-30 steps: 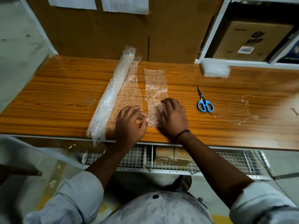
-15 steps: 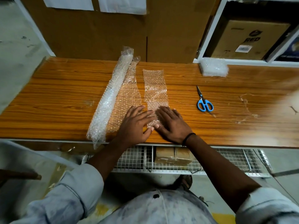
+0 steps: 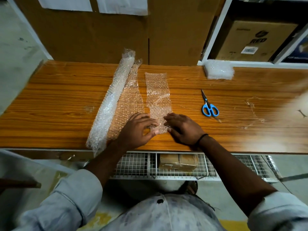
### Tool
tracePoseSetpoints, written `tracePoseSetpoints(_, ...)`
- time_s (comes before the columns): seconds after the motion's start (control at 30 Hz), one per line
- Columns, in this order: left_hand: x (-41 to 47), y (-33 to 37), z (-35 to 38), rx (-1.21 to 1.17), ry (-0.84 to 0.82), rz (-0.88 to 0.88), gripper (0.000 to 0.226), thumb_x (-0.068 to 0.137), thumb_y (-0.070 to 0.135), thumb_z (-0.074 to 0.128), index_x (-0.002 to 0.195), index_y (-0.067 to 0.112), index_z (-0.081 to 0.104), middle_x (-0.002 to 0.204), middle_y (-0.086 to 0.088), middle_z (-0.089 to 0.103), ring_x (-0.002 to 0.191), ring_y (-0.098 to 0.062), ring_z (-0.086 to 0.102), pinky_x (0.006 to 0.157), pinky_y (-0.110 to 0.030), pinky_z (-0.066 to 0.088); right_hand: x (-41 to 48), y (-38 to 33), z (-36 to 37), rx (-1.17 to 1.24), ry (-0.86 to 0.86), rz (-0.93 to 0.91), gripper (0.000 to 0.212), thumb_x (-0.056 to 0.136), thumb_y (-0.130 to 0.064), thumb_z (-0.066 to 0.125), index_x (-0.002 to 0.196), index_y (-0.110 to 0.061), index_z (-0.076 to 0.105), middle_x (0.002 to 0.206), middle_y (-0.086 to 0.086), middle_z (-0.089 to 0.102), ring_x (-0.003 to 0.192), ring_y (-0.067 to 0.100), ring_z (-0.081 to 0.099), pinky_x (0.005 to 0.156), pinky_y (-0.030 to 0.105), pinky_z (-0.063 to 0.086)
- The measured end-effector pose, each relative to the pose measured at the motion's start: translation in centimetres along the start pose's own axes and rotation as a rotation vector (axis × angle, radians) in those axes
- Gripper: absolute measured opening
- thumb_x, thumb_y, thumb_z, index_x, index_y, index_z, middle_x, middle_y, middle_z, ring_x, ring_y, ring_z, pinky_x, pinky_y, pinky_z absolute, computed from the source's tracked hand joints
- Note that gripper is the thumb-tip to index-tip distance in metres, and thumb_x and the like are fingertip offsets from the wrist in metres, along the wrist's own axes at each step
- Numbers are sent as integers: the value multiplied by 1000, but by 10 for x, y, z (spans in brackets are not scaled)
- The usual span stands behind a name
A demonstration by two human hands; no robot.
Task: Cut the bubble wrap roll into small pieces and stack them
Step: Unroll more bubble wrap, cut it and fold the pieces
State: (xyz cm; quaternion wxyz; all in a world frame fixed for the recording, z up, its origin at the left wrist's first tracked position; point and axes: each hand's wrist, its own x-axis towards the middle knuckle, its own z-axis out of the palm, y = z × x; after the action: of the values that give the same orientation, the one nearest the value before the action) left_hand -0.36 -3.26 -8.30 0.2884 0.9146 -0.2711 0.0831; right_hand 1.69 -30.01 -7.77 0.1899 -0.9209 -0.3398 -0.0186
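In the head view, the bubble wrap roll (image 3: 110, 104) lay on the wooden surface (image 3: 58, 100), running from the near edge to the far edge. Its loose sheet (image 3: 129, 104) was spread flat just beside it on the right. A cut strip (image 3: 158, 95) lay next to that sheet.

The left hand (image 3: 136, 130) had its fingers curled, and thumb and forefinger pinched the near left corner of the cut strip. The right hand (image 3: 182, 129) rested with fingers almost straight on the near right edge of the same strip.

Blue scissors (image 3: 209, 107) lay closed to the right, apart from the hands. A stack of small pieces (image 3: 218, 69) stood at the far edge.

Under the surface, a wire basket (image 3: 133, 167) held a brown wrapped parcel (image 3: 178, 161). In the shelf (image 3: 215, 30) behind, one compartment held a cardboard box (image 3: 255, 40) printed "RED".
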Motion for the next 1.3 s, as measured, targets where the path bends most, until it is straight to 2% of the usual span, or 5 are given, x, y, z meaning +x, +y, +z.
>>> tracePoseSetpoints(0.13, 3, -1, -7, 105, -165, -3, 76, 86, 79, 54, 150, 37, 49, 155, 14, 48, 152, -15, 26, 126, -45, 12, 7, -12, -7, 132, 110, 42, 38, 103, -34, 53, 133, -15, 66, 136, 7, 67, 129, 22, 59, 104, 40, 49)
tracePoseSetpoints(0.4, 29, 4, -10, -37, 90, -285, 36, 99, 38, 67, 127, 17, 72, 144, -9, 59, 140, -28, 43, 117, -35, 19, 19, -5, -20, 215, -50, 260, 77, 80, -77, 64, 145, -43, 42, 138, 0, 62, 124, 19, 55, 99, 39, 49)
tracePoseSetpoints(0.67, 51, 2, -19, -340, 72, -379, 66, 96, 42, 70, 154, 35, 40, 134, -7, 66, 124, -17, 61, 98, -44, 57, 54, 14, -22, 484, 225, 425, 25, 94, -36, 71, 113, -20, 72, 107, -1, 78, 99, 15, 72, 89, 47, 57)
tracePoseSetpoints(0.97, 73, -11, 4, -257, 189, -500, 90, 88, 32, 81, 161, 26, 28, 101, 3, 74, 114, -11, 61, 103, -36, 47, 87, 36, -21, 580, 203, 517, 54, 93, -20, 74, 142, -18, 53, 80, -1, 69, 72, 15, 65, 68, 34, 55)
tracePoseSetpoints(1.3, 96, -22, 18, 236, 272, -400, 65, 87, 43, 73, 145, 21, 53, 112, 2, 65, 106, -23, 60, 99, -46, 47, 90, 56, -19, 4, 238, 229, 65, 101, -40, 55, 157, -16, 34, 162, 9, 35, 149, 31, 28, 117, 47, 28)
